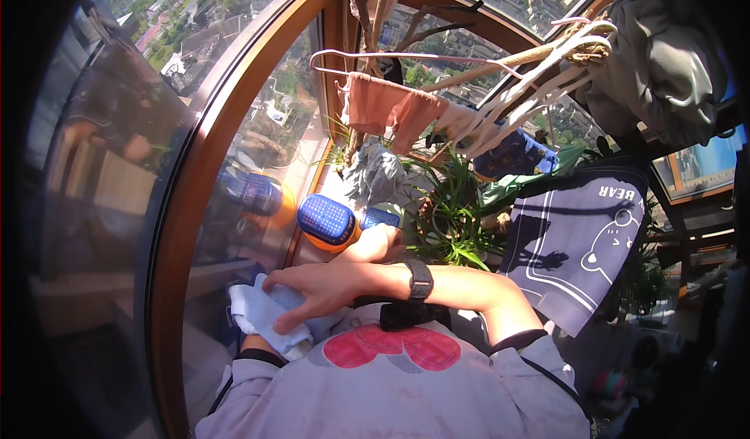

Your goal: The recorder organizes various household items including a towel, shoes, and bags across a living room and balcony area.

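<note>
My right hand (pixel 313 292), with a dark woven band on its wrist, reaches across my chest. Its fingers and thumb curve over a light blue and white cloth (pixel 281 307), which lies over my left forearm. Past the cloth, my left hand (pixel 378 243) emerges beyond the right forearm with its fingers curled. Whether it holds anything is hidden. Close by it are a rounded orange object with a blue dotted top (pixel 326 219) and a second, paler one with a similar top (pixel 381 217).
A wood-framed window (pixel 193 204) curves along the left. Small garments (pixel 392 108) hang from hangers on a branch ahead. Crumpled grey cloth (pixel 375 172) lies beyond the orange object. Leafy potted plants (pixel 454 222) stand beside a dark printed textile (pixel 577 245) at the right.
</note>
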The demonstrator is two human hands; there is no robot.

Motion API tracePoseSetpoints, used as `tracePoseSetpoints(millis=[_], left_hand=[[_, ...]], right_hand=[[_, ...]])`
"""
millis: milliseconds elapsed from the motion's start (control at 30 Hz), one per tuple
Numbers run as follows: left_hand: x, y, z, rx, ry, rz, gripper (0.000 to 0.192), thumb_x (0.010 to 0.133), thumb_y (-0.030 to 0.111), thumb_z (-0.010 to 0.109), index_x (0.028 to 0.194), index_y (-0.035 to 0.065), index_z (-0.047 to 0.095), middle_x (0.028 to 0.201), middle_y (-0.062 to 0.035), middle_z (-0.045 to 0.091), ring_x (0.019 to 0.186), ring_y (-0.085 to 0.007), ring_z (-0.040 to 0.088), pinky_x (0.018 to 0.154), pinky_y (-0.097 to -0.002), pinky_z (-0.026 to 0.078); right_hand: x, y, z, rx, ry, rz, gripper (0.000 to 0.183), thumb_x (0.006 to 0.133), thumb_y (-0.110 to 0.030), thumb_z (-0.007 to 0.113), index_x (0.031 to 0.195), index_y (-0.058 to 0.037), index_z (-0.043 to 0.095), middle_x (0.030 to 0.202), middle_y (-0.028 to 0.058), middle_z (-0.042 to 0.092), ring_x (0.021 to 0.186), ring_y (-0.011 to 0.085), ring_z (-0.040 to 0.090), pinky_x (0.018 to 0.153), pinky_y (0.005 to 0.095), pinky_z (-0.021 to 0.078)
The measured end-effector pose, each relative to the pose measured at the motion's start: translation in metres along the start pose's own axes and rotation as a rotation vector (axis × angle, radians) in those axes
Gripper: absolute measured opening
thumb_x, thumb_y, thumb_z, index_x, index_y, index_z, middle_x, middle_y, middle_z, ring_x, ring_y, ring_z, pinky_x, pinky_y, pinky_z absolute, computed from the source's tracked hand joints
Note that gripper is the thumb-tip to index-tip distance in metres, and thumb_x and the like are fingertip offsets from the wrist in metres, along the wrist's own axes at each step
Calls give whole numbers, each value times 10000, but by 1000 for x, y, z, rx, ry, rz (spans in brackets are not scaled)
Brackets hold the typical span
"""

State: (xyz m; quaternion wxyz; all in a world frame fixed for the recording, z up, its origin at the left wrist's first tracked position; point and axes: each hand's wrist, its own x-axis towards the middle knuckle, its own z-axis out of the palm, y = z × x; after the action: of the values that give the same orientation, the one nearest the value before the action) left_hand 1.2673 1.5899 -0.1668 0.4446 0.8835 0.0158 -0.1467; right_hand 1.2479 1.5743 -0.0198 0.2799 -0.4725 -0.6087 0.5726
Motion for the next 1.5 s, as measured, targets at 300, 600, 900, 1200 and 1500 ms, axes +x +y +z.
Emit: tracePoseSetpoints(millis=[300, 600, 900, 1200, 1500], left_hand=[[33, -27, 81, 81, -230, 46, 269, 755, 288, 573, 825, 31, 615, 771, -177, 624, 744, -342, 607, 673, -397, 484], [11, 19, 41, -22, -561, 110, 249, 817, 251, 539, 875, 17, 605, 806, -146, 625, 738, -240, 603, 687, -341, 479], [26, 53, 148, -168, -852, -4, 294, 823, 286, 540, 938, 19, 584, 876, -130, 620, 808, -229, 593, 736, -343, 471], [72, 151, 303, -67, -1088, 42, 347, 828, 322, 541, 1000, 20, 563, 946, -114, 614, 877, -218, 582, 784, -345, 462], [73, 270, 475, -797, -1328, -74, 417, 833, 369, 530, 1100, 48, 532, 1073, -92, 591, 973, -218, 559, 882, -370, 436]], right_hand=[[-22, 47, 27, 142, 382, 42, 759, 568, -249, 671, 1217, 19, 383, 1175, 221, 445, 1101, 335, 443, 909, 359, 363], [-137, 134, 65, 17, 841, -2, 240, 622, -115, 596, 820, 16, 557, 864, 103, 553, 800, 249, 528, 716, 327, 423], [-302, 187, 225, 1037, 1550, -238, 211, 905, -259, 384, 946, -92, 507, 751, -15, 502, 665, 93, 459, 587, 244, 369], [-431, 176, 379, 1053, 2072, -144, 280, 900, -299, 393, 945, -59, 531, 926, 20, 526, 811, 84, 494, 720, 257, 431], [-543, 207, 494, 1273, 2574, -1329, 196, 802, -24, 397, 951, 26, 513, 937, 109, 560, 896, 195, 555, 842, 346, 448]])
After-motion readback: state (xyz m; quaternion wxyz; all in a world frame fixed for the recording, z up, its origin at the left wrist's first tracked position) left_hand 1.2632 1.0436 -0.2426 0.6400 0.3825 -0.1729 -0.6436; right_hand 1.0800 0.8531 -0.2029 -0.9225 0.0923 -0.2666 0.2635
